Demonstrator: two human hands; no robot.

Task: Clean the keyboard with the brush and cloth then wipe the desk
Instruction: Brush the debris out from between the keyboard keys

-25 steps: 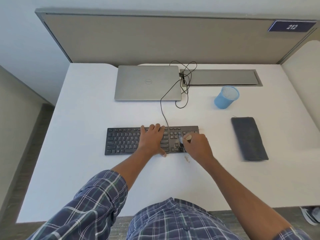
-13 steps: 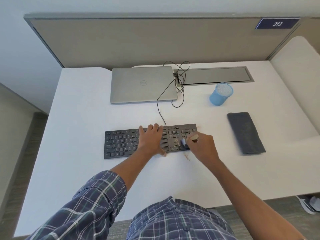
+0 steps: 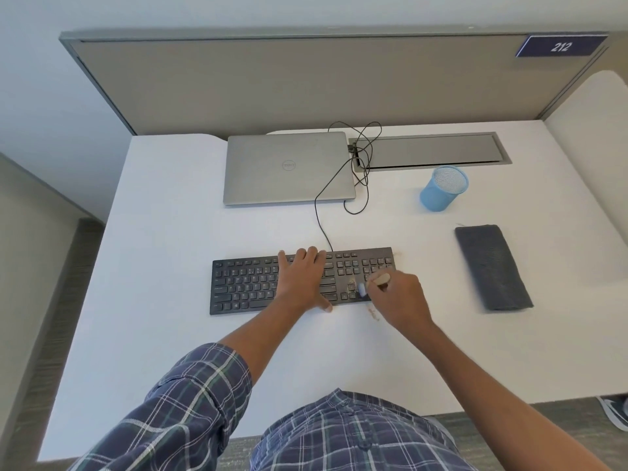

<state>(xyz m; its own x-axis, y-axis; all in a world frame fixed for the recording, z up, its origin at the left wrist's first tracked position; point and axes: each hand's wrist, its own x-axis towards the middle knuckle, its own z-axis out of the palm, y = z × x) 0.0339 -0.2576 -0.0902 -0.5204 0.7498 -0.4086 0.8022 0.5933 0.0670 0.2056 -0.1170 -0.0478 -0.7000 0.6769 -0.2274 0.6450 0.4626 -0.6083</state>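
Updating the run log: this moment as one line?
phase: brushing | left hand: flat on keyboard | right hand: grips brush over right keys | crumbs: on desk | cloth: folded, aside

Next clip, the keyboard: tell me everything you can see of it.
The keyboard is black, plastic-looking and full-size with a number pad, lying flat on the white desk, its long edge parallel to the desk front. A thin black cable leaves its back edge toward the closed laptop. The left hand rests flat on its middle; the right hand holds a brush to the keys at right, where tan crumbs sit.
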